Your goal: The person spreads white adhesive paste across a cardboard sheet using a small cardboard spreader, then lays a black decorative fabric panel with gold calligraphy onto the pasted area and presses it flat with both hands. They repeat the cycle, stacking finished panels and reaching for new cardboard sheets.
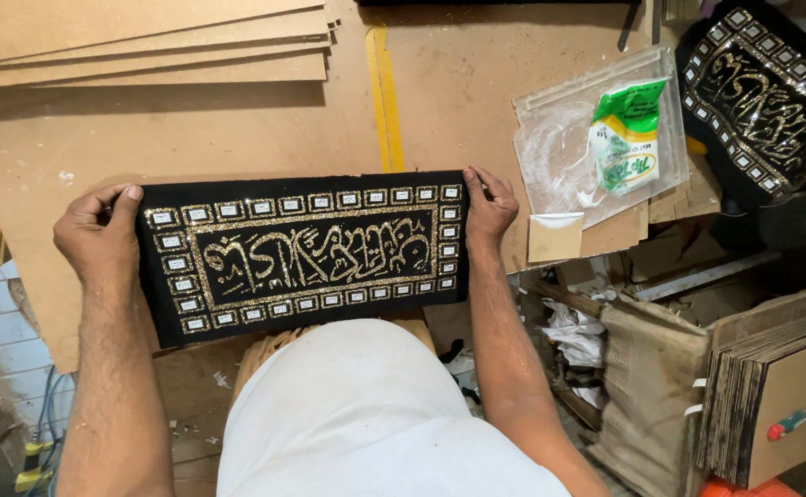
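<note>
A black rectangular cloth panel (302, 253) with gold glitter script and a border of small mirror tiles lies flat across a brown board (228, 138). My left hand (99, 235) grips its left short edge, thumb on top. My right hand (488, 207) pinches the right short edge near the top corner. The panel's lower edge hangs over the board, just above my white shirt.
Brown boards (145, 41) are stacked at the top left. A clear plastic sheet with a green and white packet (626, 133) lies at the right. Another black glittered panel (760, 97) rests at the top right. A stack of cardboard sheets (771, 396) and torn paper sit at the lower right.
</note>
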